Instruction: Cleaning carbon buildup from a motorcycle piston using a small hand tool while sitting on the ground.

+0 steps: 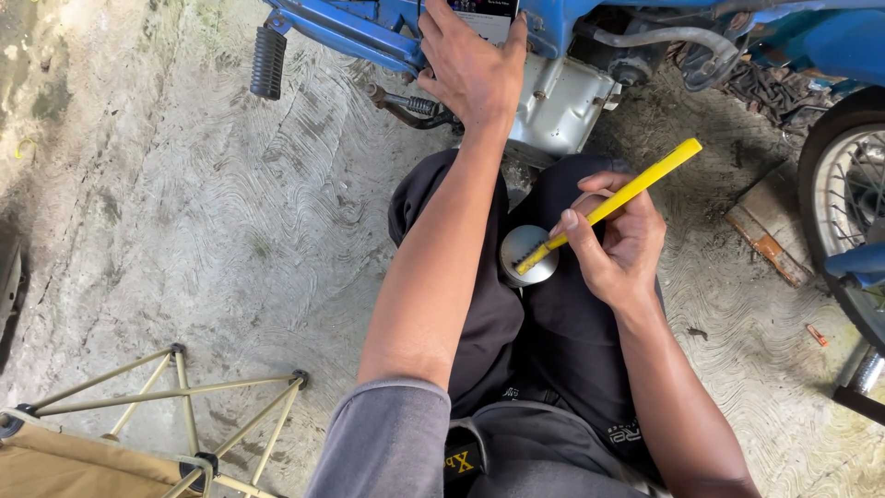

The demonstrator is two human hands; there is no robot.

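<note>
My right hand (619, 242) grips a long yellow-handled brush (616, 201), its bristle end resting on a round grey metal cover (523, 243) that lies on my lap. My left hand (472, 65) reaches forward and holds the edge of a dark flat object (484, 14) against the blue motorcycle (369, 28). The fingers of that hand wrap around the object's lower edge. Below it sits the motorcycle's grey engine case (562, 106).
A black rubber footpeg (268, 63) and a kick lever (406, 106) stick out at the top. A spoked wheel (853, 198) stands at the right, with a wooden block (770, 235) beside it. A folding stool frame (166, 406) is at the lower left on the concrete floor (184, 203).
</note>
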